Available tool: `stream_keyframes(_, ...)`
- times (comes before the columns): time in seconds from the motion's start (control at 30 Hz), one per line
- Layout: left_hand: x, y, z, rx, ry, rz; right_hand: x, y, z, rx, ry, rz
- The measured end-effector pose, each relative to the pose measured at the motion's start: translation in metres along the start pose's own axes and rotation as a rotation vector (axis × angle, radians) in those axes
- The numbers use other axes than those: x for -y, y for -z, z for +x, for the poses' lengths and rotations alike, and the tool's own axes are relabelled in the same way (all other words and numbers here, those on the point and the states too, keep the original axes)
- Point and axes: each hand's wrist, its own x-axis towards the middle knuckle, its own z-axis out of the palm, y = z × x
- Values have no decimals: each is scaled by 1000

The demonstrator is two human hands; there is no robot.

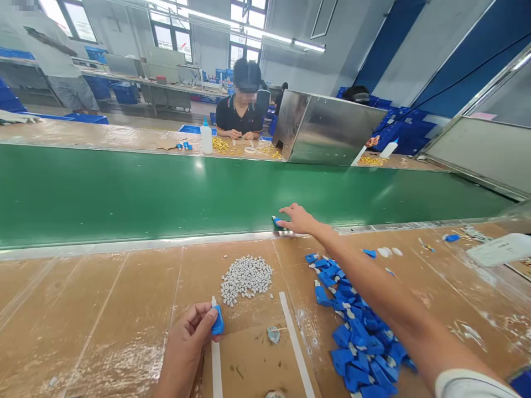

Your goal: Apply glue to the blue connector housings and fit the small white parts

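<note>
My left hand point(188, 337) pinches a small blue plastic part with a white tip point(218, 321), held upright between thumb and fingers above the near table. My right hand point(299, 219) reaches over the near edge of the green conveyor belt point(145, 190), fingers apart. A similar blue part point(276, 221) lies on the belt at its lower fingertips; whether they touch it I cannot tell. Close to my left hand is a pile of small grey pieces point(246, 278). Under my right forearm spreads a heap of blue parts with whitish tips point(359, 337).
Across the belt a person point(240, 113) sits working with small yellow pieces point(219, 145), near a white bottle point(206, 137). A metal box point(332, 130) stands beside them. White tape strips point(296, 342) mark the near table. Another white bottle point(501, 250) lies at right.
</note>
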Motion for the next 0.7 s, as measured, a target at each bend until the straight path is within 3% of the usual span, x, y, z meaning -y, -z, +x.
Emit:
stream_keyframes(0.1,1,1,0,2,-13,-8,10,-24,20,-30,-9,-15)
stream_keyframes(0.17,1,2,-1,12,-20,-22,7,-27,14,-11,-13,-18)
stream_keyframes(0.47,1,7,-6,93,-16,-78,-35,16,-98,298,72,18)
stream_keyframes(0.57,3,10,-3,143,-5,-61,-17,23,-106,190,47,4)
stream_keyframes(0.7,6,13,0,163,-18,-57,50,6,-82,1,109,8)
